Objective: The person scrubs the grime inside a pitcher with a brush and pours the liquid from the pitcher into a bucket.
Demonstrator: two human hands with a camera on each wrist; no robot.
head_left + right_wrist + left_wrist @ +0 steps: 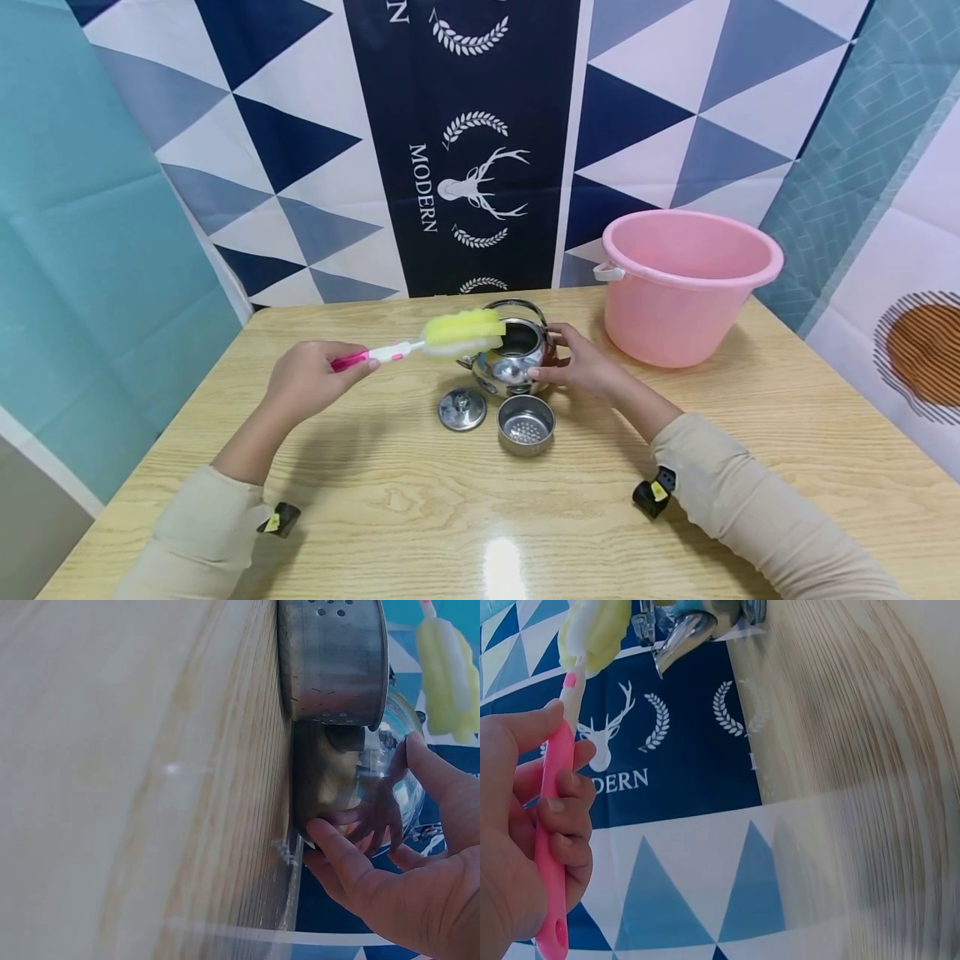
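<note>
My left hand point(309, 379) grips the pink-and-white handle point(553, 802) of a bottle brush with a yellow and white sponge head point(463, 332). The sponge points right, its tip in front of the left rim of a shiny steel teapot point(504, 372). The teapot is uncovered, its arched handle raised over the dark mouth. My right hand point(581, 360) holds the teapot's right side, thumb and fingers spread round the body point(401, 772). The round lid point(462, 409) lies on the table, left of a steel strainer point(526, 427) with a perforated bottom, just in front of the pot.
A large pink bucket point(678, 308) with a white handle lug stands at the back right of the wood-grain table point(390, 508). Behind the table hangs a patterned cloth point(480, 192) with triangles and a deer head. Small black cameras are worn at both wrists.
</note>
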